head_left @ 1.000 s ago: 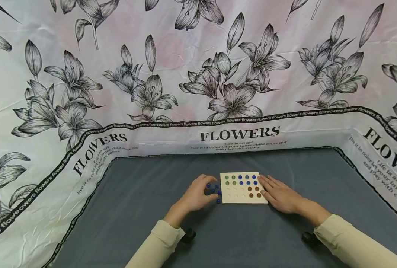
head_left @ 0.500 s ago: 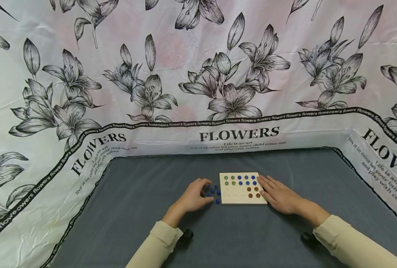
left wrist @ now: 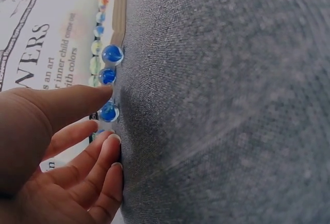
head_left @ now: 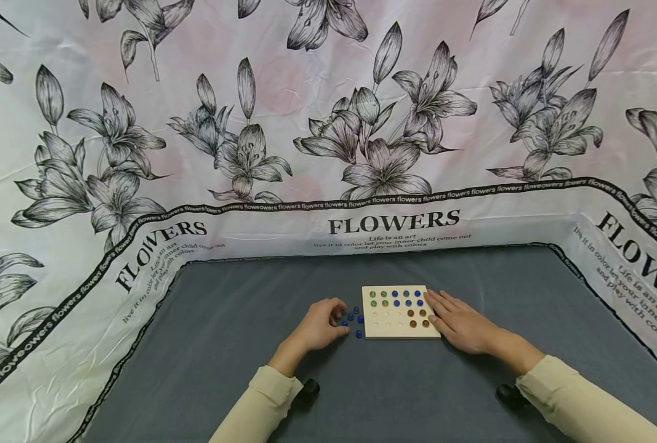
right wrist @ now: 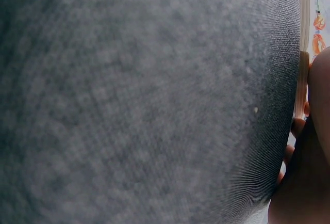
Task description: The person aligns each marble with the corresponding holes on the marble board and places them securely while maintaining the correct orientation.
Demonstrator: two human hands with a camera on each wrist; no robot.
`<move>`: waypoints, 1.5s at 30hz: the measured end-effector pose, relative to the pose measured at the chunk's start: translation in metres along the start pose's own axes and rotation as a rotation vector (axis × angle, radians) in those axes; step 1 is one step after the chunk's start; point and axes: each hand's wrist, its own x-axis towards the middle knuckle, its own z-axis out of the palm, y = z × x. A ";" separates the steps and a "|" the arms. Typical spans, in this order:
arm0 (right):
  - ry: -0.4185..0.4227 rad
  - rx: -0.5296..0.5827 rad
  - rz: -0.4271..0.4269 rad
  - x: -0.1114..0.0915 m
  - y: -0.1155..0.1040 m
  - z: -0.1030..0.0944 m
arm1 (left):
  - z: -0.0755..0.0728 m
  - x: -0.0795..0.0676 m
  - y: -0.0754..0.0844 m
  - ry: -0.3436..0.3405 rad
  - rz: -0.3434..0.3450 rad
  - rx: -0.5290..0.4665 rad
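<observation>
The pale wooden board (head_left: pixel 383 332) lies on the grey cloth (head_left: pixel 417 387), with green marbles (head_left: pixel 385 303) at far left, blue set marbles (head_left: pixel 408 303) at far right and brown marbles (head_left: pixel 413 323) at near right. Loose blue marbles (head_left: pixel 360 319) sit just left of it. Beside them, the left hand (head_left: pixel 316 323) curves its fingers, thumb and fingertips apart; a marble shows in that gap, touched or not, I cannot tell. The right hand (head_left: pixel 461 323) rests extended fingers on the board's right edge. A flower-printed sheet (head_left: pixel 284 123) rises on the far side.
</observation>
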 end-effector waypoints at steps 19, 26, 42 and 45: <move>0.000 0.002 0.003 0.002 -0.004 -0.001 | 0.000 0.001 -0.003 0.026 -0.023 -0.026; 0.005 0.005 0.005 0.001 -0.003 0.000 | 0.000 0.002 -0.003 0.021 -0.022 -0.018; 0.008 0.015 0.012 -0.002 -0.004 0.002 | 0.002 -0.003 -0.005 0.042 -0.002 -0.075; 0.007 0.016 0.010 -0.002 -0.004 0.002 | 0.001 -0.004 -0.002 0.046 -0.003 -0.081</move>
